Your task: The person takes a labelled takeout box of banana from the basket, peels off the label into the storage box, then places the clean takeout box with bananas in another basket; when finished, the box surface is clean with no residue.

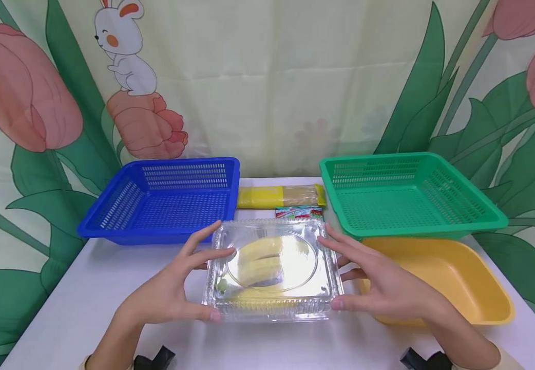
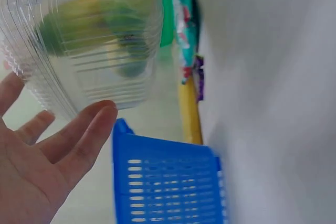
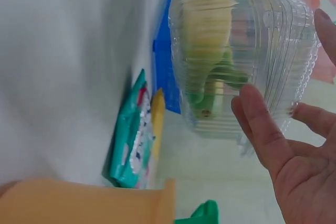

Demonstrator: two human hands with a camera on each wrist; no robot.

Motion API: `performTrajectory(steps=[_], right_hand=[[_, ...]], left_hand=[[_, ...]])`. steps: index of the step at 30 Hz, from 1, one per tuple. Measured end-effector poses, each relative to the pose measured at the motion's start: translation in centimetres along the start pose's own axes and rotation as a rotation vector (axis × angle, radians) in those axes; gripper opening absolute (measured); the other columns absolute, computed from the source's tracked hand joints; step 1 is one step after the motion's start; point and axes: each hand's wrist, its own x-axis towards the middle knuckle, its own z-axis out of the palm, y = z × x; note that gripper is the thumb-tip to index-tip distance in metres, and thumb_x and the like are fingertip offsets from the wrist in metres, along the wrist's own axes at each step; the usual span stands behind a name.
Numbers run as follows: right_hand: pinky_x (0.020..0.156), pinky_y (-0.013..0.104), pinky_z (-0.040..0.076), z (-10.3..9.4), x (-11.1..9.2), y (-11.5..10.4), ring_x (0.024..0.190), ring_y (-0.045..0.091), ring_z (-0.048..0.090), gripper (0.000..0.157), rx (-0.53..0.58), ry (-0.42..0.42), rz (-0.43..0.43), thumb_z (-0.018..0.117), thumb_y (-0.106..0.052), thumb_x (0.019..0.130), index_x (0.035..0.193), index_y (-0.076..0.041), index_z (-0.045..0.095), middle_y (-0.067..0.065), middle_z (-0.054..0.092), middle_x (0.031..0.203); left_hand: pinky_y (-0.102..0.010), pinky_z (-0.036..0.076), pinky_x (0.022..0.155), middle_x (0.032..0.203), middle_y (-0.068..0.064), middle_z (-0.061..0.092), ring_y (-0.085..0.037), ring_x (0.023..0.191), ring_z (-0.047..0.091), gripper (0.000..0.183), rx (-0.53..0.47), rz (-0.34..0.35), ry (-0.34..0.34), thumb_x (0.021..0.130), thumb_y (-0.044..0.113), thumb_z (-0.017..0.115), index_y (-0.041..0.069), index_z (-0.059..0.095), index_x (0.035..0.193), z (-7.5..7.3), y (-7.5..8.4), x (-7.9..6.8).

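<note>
A clear plastic clamshell box (image 1: pixel 274 311), lid closed, is held up off the white table between both hands. Inside lie yellow bananas (image 1: pixel 258 270); the wrist views show green at their ends. My left hand (image 1: pixel 168 290) grips the box's left side, thumb at the near corner and fingers spread along the edge. On the opposite side my right hand (image 1: pixel 383 282) holds it likewise, thumb at the near right corner. In the left wrist view, fingertips (image 2: pixel 102 111) touch the ribbed wall. Fingers (image 3: pixel 257 114) of the right hand press the wall in the right wrist view.
A blue basket (image 1: pixel 156 234) stands at the back left, a green basket (image 1: pixel 424 228) at the back right. An orange-yellow tub (image 1: pixel 489 303) sits before the green one. Between the baskets lie a long yellow packet (image 1: pixel 267 197) and a teal-and-red packet (image 1: pixel 299 211), partly hidden.
</note>
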Motion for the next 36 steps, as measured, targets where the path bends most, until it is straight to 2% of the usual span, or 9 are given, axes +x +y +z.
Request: performTrajectory(steps=[4, 9, 11, 16, 20, 25, 29, 33, 36], right_hand=[[0.089, 0.029, 0.060, -0.7, 0.7, -0.4, 0.114, 0.012, 0.061, 0.090, -0.032, 0.018, -0.073, 0.085, -0.032, 0.086, 0.161, -0.028, 0.035, 0.000, 0.016, 0.172], [0.091, 0.031, 0.059, -1.1, 1.9, -0.9, 0.120, 0.014, 0.060, 0.095, -0.035, 0.017, -0.135, 0.086, -0.028, 0.085, 0.162, -0.025, 0.032, 0.001, 0.012, 0.173], [0.092, 0.030, 0.058, -1.4, 2.4, -1.1, 0.124, 0.015, 0.059, 0.097, -0.041, 0.017, -0.149, 0.087, -0.028, 0.084, 0.163, -0.024, 0.031, 0.001, 0.011, 0.173], [0.093, 0.031, 0.058, -2.0, 3.4, -1.0, 0.130, 0.018, 0.057, 0.097, -0.076, 0.024, -0.213, 0.087, -0.025, 0.084, 0.163, -0.020, 0.030, 0.004, 0.007, 0.174], [0.095, 0.031, 0.057, -2.2, 4.5, -1.0, 0.135, 0.019, 0.054, 0.096, -0.081, 0.023, -0.246, 0.086, -0.023, 0.085, 0.163, -0.018, 0.030, 0.006, 0.007, 0.174], [0.094, 0.032, 0.058, -2.2, 6.3, -1.5, 0.138, 0.023, 0.053, 0.092, -0.072, 0.032, -0.291, 0.088, -0.020, 0.084, 0.160, -0.014, 0.036, 0.004, 0.006, 0.174], [0.094, 0.035, 0.058, -1.9, 8.4, -2.2, 0.139, 0.028, 0.053, 0.099, -0.104, 0.039, -0.332, 0.092, -0.022, 0.078, 0.160, -0.013, 0.037, 0.003, 0.003, 0.174], [0.094, 0.034, 0.058, -1.5, 10.6, -3.3, 0.140, 0.028, 0.052, 0.098, -0.141, 0.046, -0.338, 0.093, -0.030, 0.076, 0.157, -0.014, 0.042, 0.002, 0.002, 0.174], [0.093, 0.032, 0.058, -1.3, 11.8, -3.9, 0.136, 0.027, 0.055, 0.089, -0.189, 0.056, -0.336, 0.090, -0.036, 0.079, 0.154, -0.016, 0.048, 0.001, 0.004, 0.174]], left_hand=[[-0.050, 0.053, 0.102, 0.173, 0.005, 0.004, -0.030, 0.155, 0.018, 0.096, -0.006, 0.008, 0.022, 0.067, 0.028, 0.098, 0.032, 0.051, 0.151, -0.9, 0.6, 0.3], [-0.060, 0.050, 0.101, 0.173, 0.003, 0.004, -0.026, 0.157, 0.013, 0.094, 0.038, 0.027, 0.069, 0.067, 0.029, 0.098, 0.031, 0.052, 0.150, -1.8, 1.0, 0.3], [-0.061, 0.050, 0.102, 0.173, 0.004, 0.003, -0.025, 0.155, 0.020, 0.091, 0.051, 0.024, 0.085, 0.069, 0.030, 0.097, 0.032, 0.053, 0.149, -1.9, 1.1, 0.5], [-0.045, 0.051, 0.106, 0.173, 0.006, 0.001, -0.018, 0.143, 0.045, 0.087, 0.053, 0.035, 0.113, 0.071, 0.028, 0.097, 0.025, 0.056, 0.148, -2.2, 0.8, 1.2], [-0.040, 0.052, 0.105, 0.173, 0.005, 0.001, -0.017, 0.136, 0.052, 0.088, 0.050, 0.070, 0.145, 0.069, 0.023, 0.098, 0.019, 0.057, 0.147, -2.7, 0.6, 1.5], [-0.048, 0.051, 0.104, 0.173, 0.004, 0.000, -0.020, 0.145, 0.040, 0.089, 0.074, 0.077, 0.188, 0.067, 0.018, 0.098, 0.017, 0.057, 0.146, -3.9, 0.4, 1.8], [-0.038, 0.052, 0.104, 0.173, 0.005, -0.001, -0.025, 0.149, 0.034, 0.090, 0.152, 0.059, 0.234, 0.066, 0.017, 0.098, 0.018, 0.058, 0.146, -5.2, 0.1, 1.7], [-0.029, 0.051, 0.101, 0.173, 0.005, -0.001, -0.020, 0.140, 0.049, 0.088, 0.191, 0.038, 0.286, 0.065, 0.014, 0.098, 0.017, 0.060, 0.144, -6.3, -0.4, 1.4], [-0.040, 0.051, 0.105, 0.173, 0.007, 0.000, -0.016, 0.145, 0.041, 0.082, 0.165, 0.016, 0.316, 0.066, 0.011, 0.097, 0.017, 0.063, 0.140, -7.0, -0.9, 1.3]])
